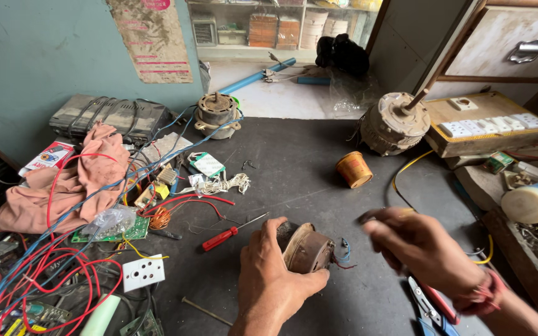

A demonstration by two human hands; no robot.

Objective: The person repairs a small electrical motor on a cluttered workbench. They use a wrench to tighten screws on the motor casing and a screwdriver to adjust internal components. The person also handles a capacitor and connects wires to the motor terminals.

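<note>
**benchnewb:** so what have you got in your left hand (275, 277) there? Looks like a little rusty motor (306, 250).

**coilguy:** yep, you're gripping a small brown motor with that hand, thumb on the near side, fingers curled over the far end. It sits low on the dark bench (294, 162), right in front of you, a bit below centre. Its long axis runs roughly left to right, tilted slightly away from you, and the rounded end cap faces right, toward your other hand. A few thin blue and red leads (342, 252) hang off that right end.

**benchnewb:** and the right hand (421, 249)?

**coilguy:** it's blurred. Your fingers are bunched together, and something dark sticks out at the fingertips, but I can't tell what it is. That hand is just right of the motor, not touching it.

**benchnewb:** anything close by?

**coilguy:** a red-handled screwdriver (231, 231) lies just left of your left hand, tip pointing up and right. A yellowish thread spool (353, 169) stands further back, and pliers with blue grips (428, 308) lie under your right wrist.
</note>
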